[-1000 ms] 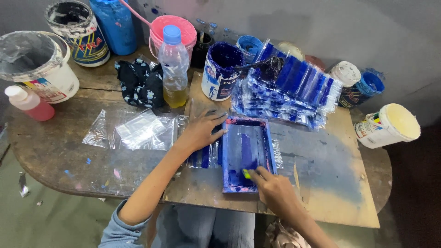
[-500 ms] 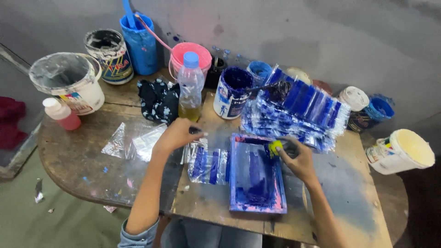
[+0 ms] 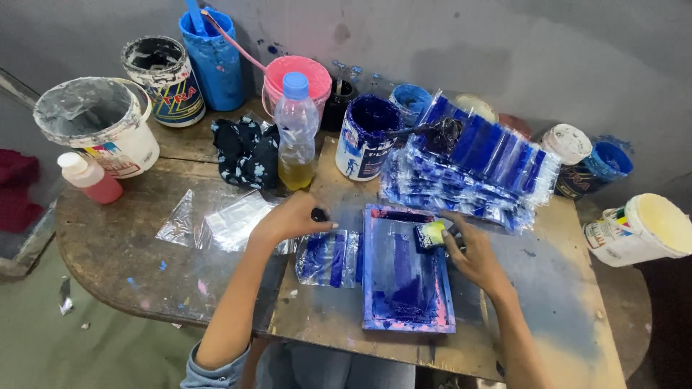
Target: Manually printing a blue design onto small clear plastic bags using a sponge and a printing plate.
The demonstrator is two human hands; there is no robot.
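— Squeegee point(image 3: 431, 234): what are the fingers doing with it?
— Right hand point(image 3: 472, 253) has its fingers curled shut around it, a small block with a yellowish top, pressed to the far right part of the blue printing frame point(image 3: 405, 270). That frame lies flat on the wooden board point(image 3: 548, 317), near the middle of the table's near edge.

— And the other hand?
— Left hand point(image 3: 292, 218) is bent down with the fingertips closed on a small dark knob point(image 3: 318, 214), just left of the frame's far corner. Right beneath it, touching the frame's left side, lies a clear plastic pouch printed with blue bars point(image 3: 328, 258).

— What lies around them?
— Further left, a few unprinted clear pouches point(image 3: 216, 223) rest on the round table point(image 3: 108, 252). Beyond the frame, a fanned heap of blue-printed pouches point(image 3: 476, 166) spreads to the right. Far of the left hand stand a plastic bottle with a blue cap point(image 3: 296, 133) and yellowish liquid, a dark speckled rag point(image 3: 245, 151), and a blue-stained paint can point(image 3: 365, 137). Along the wall are a pink tub point(image 3: 297, 78), a blue bucket point(image 3: 214, 57) and a white bucket point(image 3: 104, 126); a small pink bottle point(image 3: 90, 179) sits far left, another white pail point(image 3: 645, 229) tipped at the right.
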